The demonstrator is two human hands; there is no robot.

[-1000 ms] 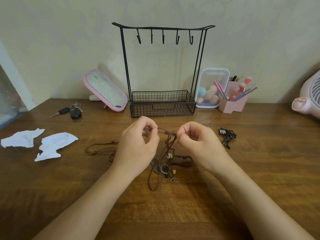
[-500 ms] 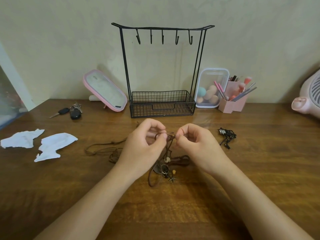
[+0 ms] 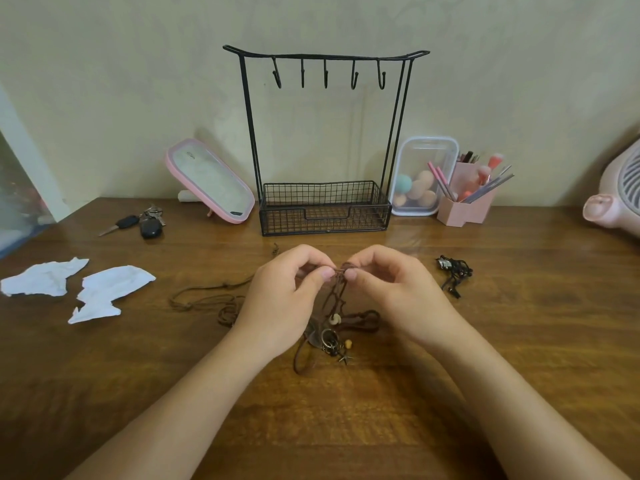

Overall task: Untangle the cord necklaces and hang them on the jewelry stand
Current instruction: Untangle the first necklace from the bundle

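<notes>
Barely begun, it seems: the grips of left hand and right hand both pinch the tangled brown cord necklaces, and the black wire jewelry stand holds none.

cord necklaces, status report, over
Left hand and right hand both pinching the brown cord tangle at its top, pendants on the table. Jewelry stand hooks bare, nothing hung. Black necklace lies apart to the right; path to stand open.

- Black wire jewelry stand: at the back of the brown wooden tabletop, by the wall.
- Pink-framed mirror, then black keys: to its left.
- Clear plastic box and pink brush holder: to its right.
- Tangle of brown cord necklaces: before the stand; black cord bundle right of it, torn white paper scraps left.
</notes>
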